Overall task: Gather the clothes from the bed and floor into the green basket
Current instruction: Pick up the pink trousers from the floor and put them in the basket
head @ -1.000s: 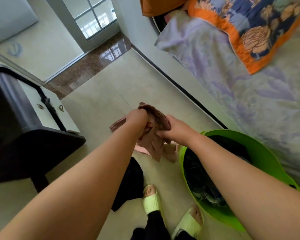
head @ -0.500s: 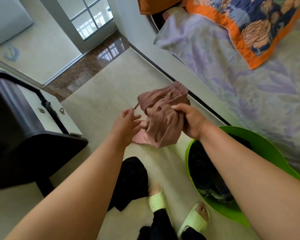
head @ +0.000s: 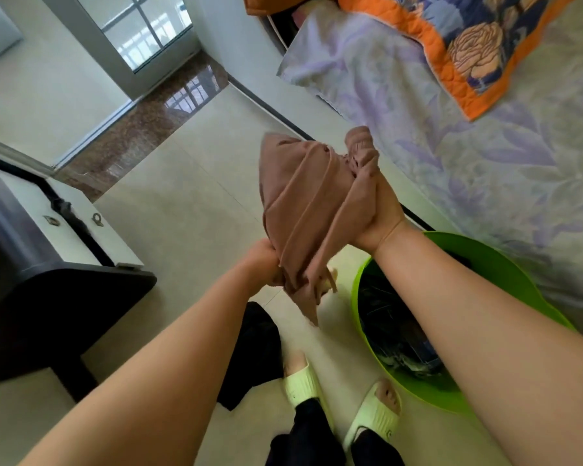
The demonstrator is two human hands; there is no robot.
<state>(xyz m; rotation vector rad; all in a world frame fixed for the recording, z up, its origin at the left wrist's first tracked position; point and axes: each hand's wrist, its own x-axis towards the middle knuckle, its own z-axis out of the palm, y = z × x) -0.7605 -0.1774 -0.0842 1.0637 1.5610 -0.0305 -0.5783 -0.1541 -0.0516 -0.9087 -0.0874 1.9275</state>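
Head view shows both hands holding 1 brown garment (head: 303, 203) up in the air, above the floor and just left of the green basket (head: 505, 264). The right hand (head: 381, 213) grips the upper, bunched end, fingers curled into the cloth. The left hand (head: 266, 260) pinches the lower end, where a loose tail hangs past it.

The likely slip is a miss on the drop. The garment hangs over bare floor beside the rim, not over the opening, so letting go now would probably land it on the tiles or half draped on the rim. The dangling tail and a thin strap near the left hand could also catch on the rim.

The garment is soft, thin, dusty brown knit, pulled taut into long folds between the 2 hands, with a gathered band at the top.

A black garment (head: 249, 351) lies on the floor by the person's feet, not yet gathered. The basket already holds dark clothes.
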